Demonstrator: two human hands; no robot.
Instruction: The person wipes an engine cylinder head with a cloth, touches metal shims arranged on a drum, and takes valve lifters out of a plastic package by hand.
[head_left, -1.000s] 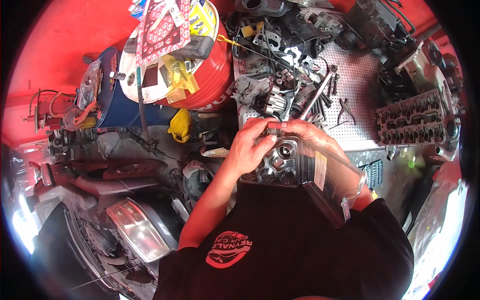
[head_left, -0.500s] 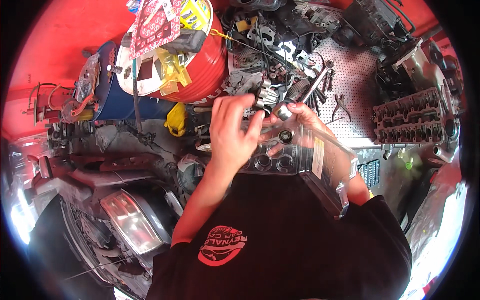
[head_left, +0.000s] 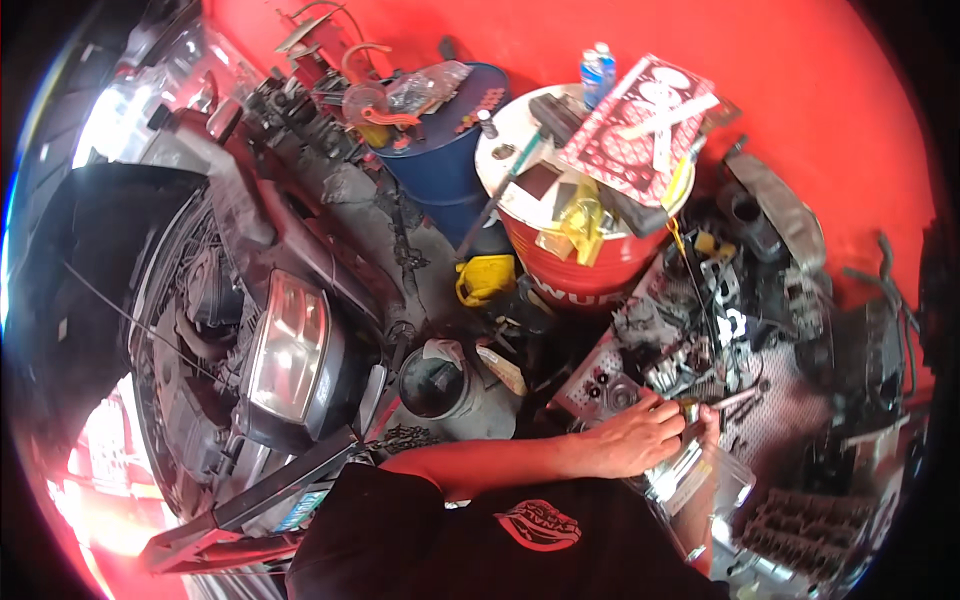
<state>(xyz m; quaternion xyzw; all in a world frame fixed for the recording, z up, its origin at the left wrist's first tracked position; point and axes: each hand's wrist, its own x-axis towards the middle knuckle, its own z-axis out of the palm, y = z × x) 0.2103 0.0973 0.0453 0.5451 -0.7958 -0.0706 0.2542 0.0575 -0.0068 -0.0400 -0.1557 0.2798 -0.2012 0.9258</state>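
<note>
My left hand reaches across to the right, its fingers bent and drawn together against my right hand. Between them shows a small metal cylinder, perhaps a valve lifter, pinched by my right fingers. It is small and partly covered. Whether my left fingertips hold anything is hidden. Below both hands, a clear plastic case hangs open along my right forearm, catching bright glare. Just beyond the hands, greasy metal engine parts lie on a perforated metal tabletop.
A cylinder head sits at the lower right. The red drum carries gaskets in a printed wrapper; beside it stands a blue drum. A grey bucket and yellow container stand near a car headlight.
The view has swung left, so the hands and bench now appear farther right and lower. My left hand has closed in on my right, its fingers more bent than before.
</note>
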